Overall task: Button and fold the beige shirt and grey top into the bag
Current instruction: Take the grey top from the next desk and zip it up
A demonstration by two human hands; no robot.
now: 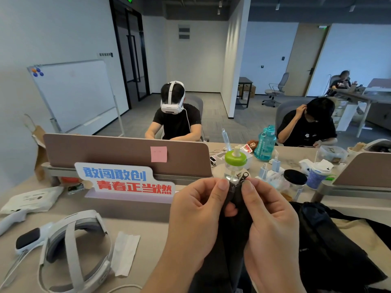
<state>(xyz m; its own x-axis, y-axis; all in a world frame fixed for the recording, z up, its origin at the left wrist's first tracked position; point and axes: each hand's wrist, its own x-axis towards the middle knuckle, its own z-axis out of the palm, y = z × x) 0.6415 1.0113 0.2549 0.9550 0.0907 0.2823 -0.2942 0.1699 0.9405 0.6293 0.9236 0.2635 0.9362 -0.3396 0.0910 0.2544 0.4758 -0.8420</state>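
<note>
pinching the dark grey top (232, 240) on either side of its zipper (242, 177), the left hand (196, 210) and right hand (270, 216) are holding it up over the bench (148, 233), fingers (222, 185) clenching the cloth. a beige shirt (351, 231) is lying to the right against a black bag (321, 246).

Counter (148, 235) carrying a white headset (72, 250) and folded tissue (124, 252) lower left, slogan sign (127, 180) mid-frame, beige shirt (357, 229) lower right.
</note>
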